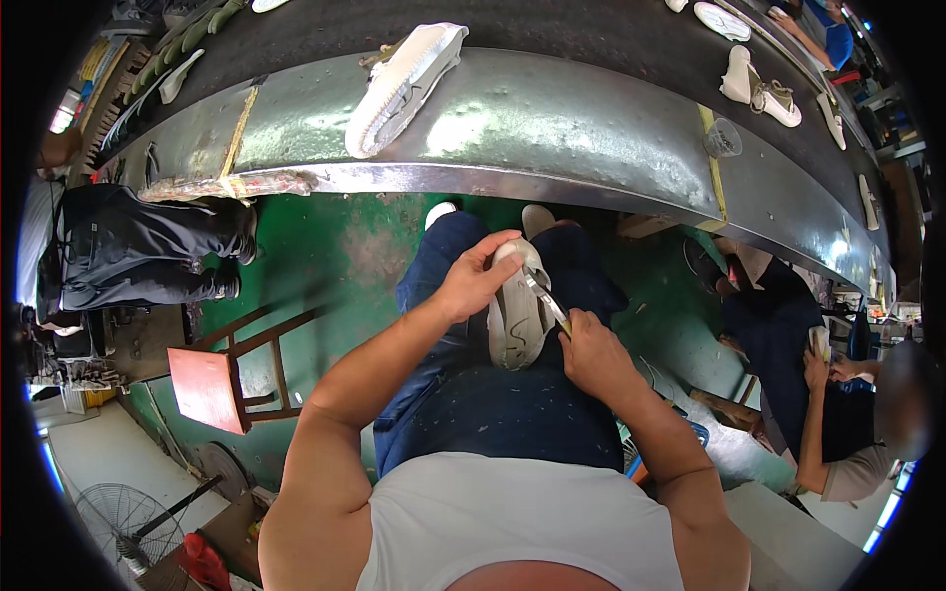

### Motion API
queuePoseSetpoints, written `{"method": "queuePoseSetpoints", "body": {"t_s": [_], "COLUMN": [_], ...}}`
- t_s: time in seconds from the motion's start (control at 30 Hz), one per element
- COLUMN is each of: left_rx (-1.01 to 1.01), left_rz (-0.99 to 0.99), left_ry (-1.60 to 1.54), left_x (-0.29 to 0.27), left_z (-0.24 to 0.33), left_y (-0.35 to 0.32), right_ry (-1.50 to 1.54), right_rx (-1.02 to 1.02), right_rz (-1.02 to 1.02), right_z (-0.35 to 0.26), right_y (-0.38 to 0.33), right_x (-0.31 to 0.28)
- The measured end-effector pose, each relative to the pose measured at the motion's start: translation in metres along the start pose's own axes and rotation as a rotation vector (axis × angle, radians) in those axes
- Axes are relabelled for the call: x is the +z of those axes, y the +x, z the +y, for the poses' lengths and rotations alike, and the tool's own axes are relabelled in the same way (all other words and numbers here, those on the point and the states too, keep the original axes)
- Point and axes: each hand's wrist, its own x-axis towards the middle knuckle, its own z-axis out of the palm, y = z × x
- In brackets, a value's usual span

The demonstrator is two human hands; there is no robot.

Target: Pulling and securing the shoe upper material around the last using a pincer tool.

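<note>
A pale cream shoe [516, 330] rests lengthwise over my lap, with dark curved lines on its side. My left hand [480, 280] grips its far end, thumb on top and fingers curled around the edge. In my closed right hand [594, 353] is a slim metal hand tool [538, 285] with a yellowish handle. The tool's tip meets the shoe close to my left thumb; its exact kind is hard to make out. On the metal ledge ahead lies another whitish shoe [406, 91], tilted on its side.
A dark conveyor belt [581, 34] runs behind the metal ledge [552, 128], carrying more shoes [759, 89] at right. A clear cup [722, 138] stands on the ledge. A reddish stool [207, 388] and a fan [128, 522] are at left. Co-workers sit on both sides.
</note>
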Motion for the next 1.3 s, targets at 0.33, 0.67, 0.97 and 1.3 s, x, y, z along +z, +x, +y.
{"method": "queuePoseSetpoints", "body": {"t_s": [0.33,0.67,0.97,1.3], "left_rx": [0.067,-0.099,-0.171,-0.171], "left_rz": [-0.025,0.019,-0.190,-0.179], "left_ry": [0.181,0.749,0.293,0.403], "left_x": [0.004,0.014,0.010,0.006], "left_z": [-0.002,-0.045,-0.053,-0.066], "left_y": [0.016,0.011,-0.011,-0.033], "right_ry": [0.739,0.400,0.294,1.431], "right_rx": [0.036,0.162,0.338,0.180], "right_rz": [-0.105,0.278,0.155,-0.375], "right_z": [0.010,0.051,0.061,0.093], "right_y": [-0.002,0.029,0.039,-0.015], "right_x": [-0.021,0.025,0.052,-0.020]}}
